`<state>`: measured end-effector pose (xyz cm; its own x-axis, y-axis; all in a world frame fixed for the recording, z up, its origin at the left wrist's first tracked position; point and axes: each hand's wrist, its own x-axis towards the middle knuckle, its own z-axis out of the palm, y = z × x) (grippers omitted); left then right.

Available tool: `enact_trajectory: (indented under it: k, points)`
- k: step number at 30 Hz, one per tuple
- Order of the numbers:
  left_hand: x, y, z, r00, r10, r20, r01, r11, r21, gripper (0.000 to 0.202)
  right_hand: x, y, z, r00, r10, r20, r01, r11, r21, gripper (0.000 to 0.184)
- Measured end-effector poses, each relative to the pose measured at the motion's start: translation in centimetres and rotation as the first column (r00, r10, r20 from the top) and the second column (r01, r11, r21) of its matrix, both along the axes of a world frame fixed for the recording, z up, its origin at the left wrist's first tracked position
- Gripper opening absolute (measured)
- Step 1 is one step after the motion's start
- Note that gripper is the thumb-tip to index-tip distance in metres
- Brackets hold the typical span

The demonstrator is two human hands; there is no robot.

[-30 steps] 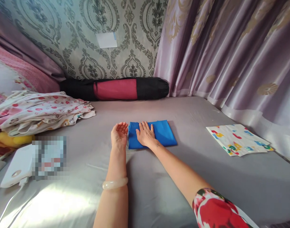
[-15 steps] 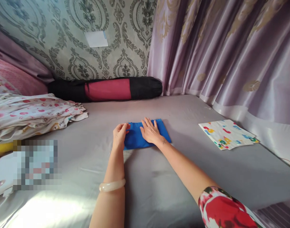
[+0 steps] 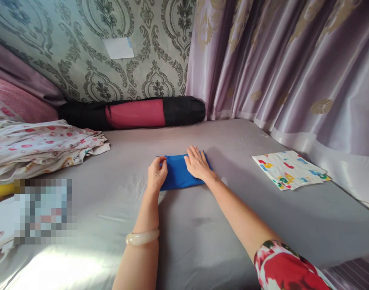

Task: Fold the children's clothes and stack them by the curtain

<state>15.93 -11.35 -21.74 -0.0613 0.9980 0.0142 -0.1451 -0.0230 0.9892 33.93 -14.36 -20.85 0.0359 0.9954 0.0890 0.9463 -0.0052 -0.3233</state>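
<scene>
I see a folded blue cloth (image 3: 180,177), probably soft, light and best taken by its side edges, beneath the flat-spread right hand (image 3: 198,164), which grips nothing, and beside the curled left hand (image 3: 157,172), whose hold I can't tell.

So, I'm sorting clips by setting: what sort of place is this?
Probably a bedroom: a grey fabric sheet covers a broad flat surface, shiny lilac gold-patterned curtains hang alongside, and crumpled white red-printed cloth lies at the left.
</scene>
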Motion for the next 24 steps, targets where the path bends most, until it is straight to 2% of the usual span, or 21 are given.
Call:
enact_trajectory:
  k: [2,4,9,12,15,18,20,23,24]
  points:
    - [0.5,-0.4,-0.1,0.995,-0.038,-0.089,0.045,0.996,0.078,0.022,0.8,-0.2,-0.3,0.997,-0.052,0.055,0.049,0.997,0.062,0.059]
    - [1.0,-0.8,-0.5,0.979,-0.065,-0.191,0.09,0.988,0.122,0.027,1.3,-0.3,-0.9,0.994,-0.063,0.085,0.059,0.997,0.042,0.058]
    - [1.8,-1.4,-1.6,0.921,-0.045,-0.386,0.099,0.988,0.121,0.03,1.7,-0.2,-2.2,0.994,-0.07,0.087,0.068,0.997,0.026,0.057]
    - [1.9,-1.4,-1.7,0.905,-0.028,-0.425,0.079,0.992,0.103,0.029,1.8,0.0,-2.0,0.995,-0.072,0.064,0.068,0.996,0.058,0.054]
    - [1.9,-1.0,-1.2,0.914,-0.012,-0.407,0.053,0.995,0.09,0.024,2.2,0.4,-1.6,0.997,-0.067,0.024,0.063,0.989,0.135,0.046]
    - [1.8,0.7,-0.2,0.904,0.016,-0.427,0.023,0.996,0.086,0.014,2.9,0.9,-1.5,0.998,-0.063,-0.017,0.065,0.984,0.166,0.04]
    - [1.5,2.5,0.5,0.897,0.025,-0.441,0.008,0.997,0.073,0.02,3.3,1.1,-1.4,0.998,-0.056,-0.023,0.059,0.987,0.149,0.041]
    - [1.1,5.7,1.3,0.945,-0.012,-0.328,0.012,1.0,-0.001,0.03,3.5,1.2,-1.5,0.999,-0.033,-0.007,0.034,0.991,0.128,0.044]
    - [1.0,6.7,1.5,0.965,-0.06,-0.256,0.056,0.998,-0.023,0.031,3.5,1.2,-1.5,1.0,-0.026,0.001,0.026,0.991,0.128,0.045]
